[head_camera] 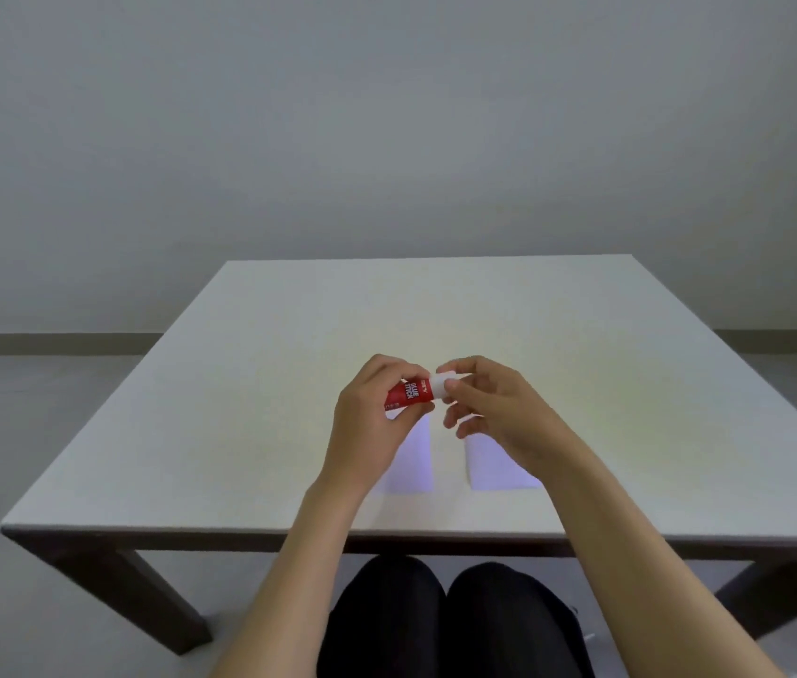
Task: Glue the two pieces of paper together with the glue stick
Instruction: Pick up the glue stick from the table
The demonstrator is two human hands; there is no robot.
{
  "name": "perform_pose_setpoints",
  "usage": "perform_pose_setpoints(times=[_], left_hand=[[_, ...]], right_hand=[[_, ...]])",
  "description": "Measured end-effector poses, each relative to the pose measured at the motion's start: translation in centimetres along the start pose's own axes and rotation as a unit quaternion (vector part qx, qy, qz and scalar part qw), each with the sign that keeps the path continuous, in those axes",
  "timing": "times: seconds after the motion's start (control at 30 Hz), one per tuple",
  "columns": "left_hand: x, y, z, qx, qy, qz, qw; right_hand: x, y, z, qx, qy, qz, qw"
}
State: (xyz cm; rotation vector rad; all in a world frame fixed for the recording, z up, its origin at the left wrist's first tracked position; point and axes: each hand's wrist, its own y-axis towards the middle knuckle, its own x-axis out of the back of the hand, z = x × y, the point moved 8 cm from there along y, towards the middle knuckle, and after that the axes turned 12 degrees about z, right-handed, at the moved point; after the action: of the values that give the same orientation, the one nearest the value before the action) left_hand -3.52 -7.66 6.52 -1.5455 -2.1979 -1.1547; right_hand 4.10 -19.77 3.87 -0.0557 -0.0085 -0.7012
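Note:
A red glue stick (411,391) with white lettering is held level above the table. My left hand (372,423) grips its red body. My right hand (489,408) pinches the white cap (443,384) at its right end with thumb and fingertips. Two white pieces of paper lie flat on the table under my hands, side by side with a gap between them: the left piece (413,462) is partly hidden by my left wrist, the right piece (494,464) partly by my right hand.
The white table (240,433) has dark wooden legs and its front edge runs close to my knees. A plain grey wall and floor lie behind it.

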Motion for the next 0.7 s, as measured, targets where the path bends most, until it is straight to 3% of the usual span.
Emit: perform_pose_setpoints(times=[0.07,0.17,0.27,0.4,0.57,0.7], left_hand=[[-0.2,-0.1,0.0,0.002,-0.005,0.003,1.000],[-0.8,-0.1,-0.6,-0.007,0.008,0.017,1.000],[-1.3,0.0,-1.2,-0.018,0.010,0.026,0.999],[-0.5,0.2,-1.3,-0.015,0.020,0.005,1.000],[-0.8,0.6,-1.7,-0.028,0.039,0.031,0.998],[-0.8,0.4,-1.6,-0.034,0.038,0.032,0.998]], right_hand=[[0.1,-0.3,-0.4,-0.004,0.015,0.025,1.000],[0.6,-0.3,-0.7,-0.068,-0.045,-0.033,0.996],[1.5,-0.1,-0.1,-0.040,-0.112,-0.085,0.989],[0.9,-0.3,0.4,0.024,-0.018,0.030,0.999],[1.5,-0.2,0.2,-0.048,-0.092,-0.054,0.993],[0.9,-0.2,1.1,0.006,-0.119,0.027,0.993]])
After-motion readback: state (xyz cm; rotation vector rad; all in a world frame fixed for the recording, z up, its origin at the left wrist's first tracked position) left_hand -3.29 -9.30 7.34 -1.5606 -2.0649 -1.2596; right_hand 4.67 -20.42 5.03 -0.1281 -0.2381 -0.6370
